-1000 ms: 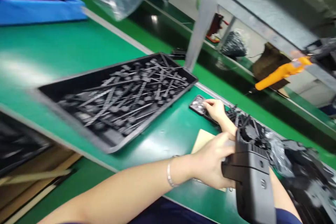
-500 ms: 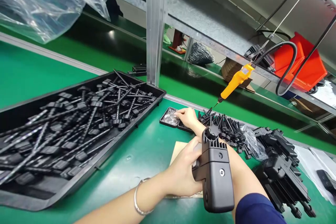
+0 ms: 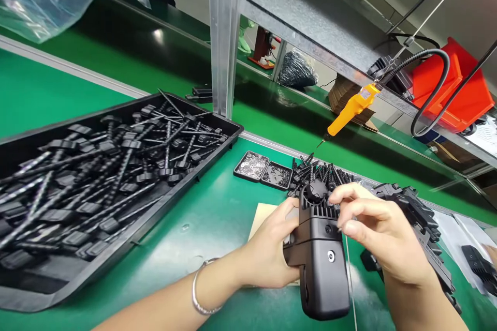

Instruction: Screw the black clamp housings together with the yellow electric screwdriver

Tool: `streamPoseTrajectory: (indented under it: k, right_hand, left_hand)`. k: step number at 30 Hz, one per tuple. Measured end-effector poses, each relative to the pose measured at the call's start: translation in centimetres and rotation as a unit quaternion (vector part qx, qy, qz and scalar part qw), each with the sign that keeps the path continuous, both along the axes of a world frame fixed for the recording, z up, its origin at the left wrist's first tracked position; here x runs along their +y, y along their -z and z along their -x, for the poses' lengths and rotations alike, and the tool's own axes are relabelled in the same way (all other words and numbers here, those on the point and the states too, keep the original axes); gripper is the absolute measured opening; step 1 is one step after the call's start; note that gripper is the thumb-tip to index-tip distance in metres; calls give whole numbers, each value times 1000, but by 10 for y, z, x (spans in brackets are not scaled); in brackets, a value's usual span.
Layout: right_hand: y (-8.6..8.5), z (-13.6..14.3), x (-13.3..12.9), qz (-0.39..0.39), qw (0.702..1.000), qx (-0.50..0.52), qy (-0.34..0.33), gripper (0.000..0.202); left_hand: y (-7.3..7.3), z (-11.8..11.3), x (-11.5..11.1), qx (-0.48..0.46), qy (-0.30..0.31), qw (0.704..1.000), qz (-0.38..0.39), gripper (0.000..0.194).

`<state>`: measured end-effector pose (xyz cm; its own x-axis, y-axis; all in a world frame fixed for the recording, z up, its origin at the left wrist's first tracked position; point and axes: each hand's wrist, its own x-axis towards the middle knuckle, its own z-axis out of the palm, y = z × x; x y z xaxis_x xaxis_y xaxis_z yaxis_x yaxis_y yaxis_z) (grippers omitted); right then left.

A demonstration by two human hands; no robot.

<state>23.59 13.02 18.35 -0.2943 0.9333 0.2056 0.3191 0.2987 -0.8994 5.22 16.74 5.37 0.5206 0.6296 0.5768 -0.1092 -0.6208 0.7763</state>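
**Steadied in the Left**

We gripped the black plastic housing (image 3: pixel 325 284) in our left hand (image 3: pixel 267 254) above the green worktop (image 3: pixel 217 212), likely steadying it; our right hand (image 3: pixel 390 240) curled beside it, contents unclear. Square black trays (image 3: pixel 247 178) sat beyond, seemingly for reach.

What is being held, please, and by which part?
The left hand holds a black, blocky plastic housing by its side projection; for the right hand, I cannot tell.
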Motion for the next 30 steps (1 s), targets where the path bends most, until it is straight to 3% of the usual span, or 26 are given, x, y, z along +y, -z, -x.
streamPoseTrajectory:
  k: [3,8,12,15,17,22,26,30]
  right_hand:
    - [9,9,1,47,999,5,15,13]
    - [21,16,4,119,985,115,43,8]
    - [24,11,10,152,969,180,73,21]
    - [34,2,41,53,987,47,143,26]
    - [51,1,75,2,984,-54,169,30]
    - [114,29,157,27,958,-274,83,16]
    - [147,54,181,30,920,-391,27,13]
    - [159,62,185,42,899,-436,13,13]
  left_hand:
    - [1,0,-1,-1,-1,1000,2,55]
    - [2,0,0,-7,-12,1000,-10,39]
    - [2,0,0,-1,-19,1000,-17,40]
    - [2,-1,0,-6,-15,1000,-6,41]
    - [2,-2,0,-22,-16,1000,-10,41]
    - [4,-4,1,-43,-28,998,-42,38]
    - [6,-6,3,-68,-38,994,-76,43]
    - [9,-10,7,-117,-48,984,-123,43]
